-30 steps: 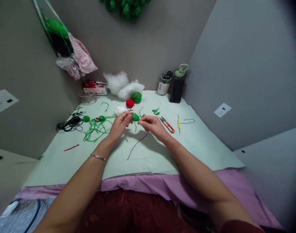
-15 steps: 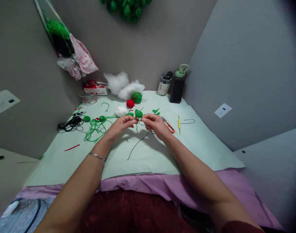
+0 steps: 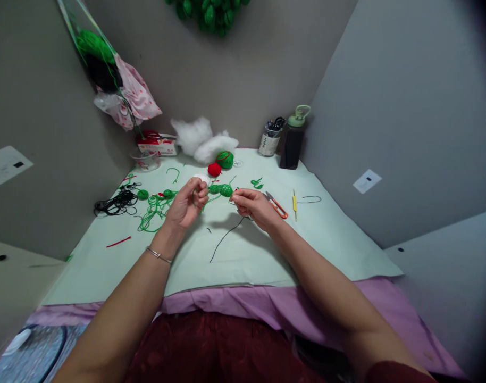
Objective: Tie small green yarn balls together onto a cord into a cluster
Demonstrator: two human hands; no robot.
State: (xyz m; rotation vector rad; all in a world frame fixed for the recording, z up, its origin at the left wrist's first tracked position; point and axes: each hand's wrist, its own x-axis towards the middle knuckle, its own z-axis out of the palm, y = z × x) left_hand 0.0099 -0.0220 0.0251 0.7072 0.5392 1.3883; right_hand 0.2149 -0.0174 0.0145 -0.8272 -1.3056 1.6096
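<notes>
The green yarn piece [image 3: 226, 190] at my right hand [image 3: 254, 206] looks matt and knobbly. The table [image 3: 331, 239] has a smooth, matt top; creased purple cloth [image 3: 235, 299] shows below its near edge. Fluffy white stuffing [image 3: 193, 137] sits along the far edge, a clear plastic tub [image 3: 146, 161] near the far left corner. My bracelet [image 3: 158, 255] is shiny metal.

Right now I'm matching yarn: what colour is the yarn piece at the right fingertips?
The piece is green, seen best in the head view.

Round green yarn pieces [image 3: 226, 190] block passage between the hands [image 3: 187, 205] [image 3: 254, 207]; the flat pale-green counter [image 3: 338, 247] (front right) gives free room.
</notes>
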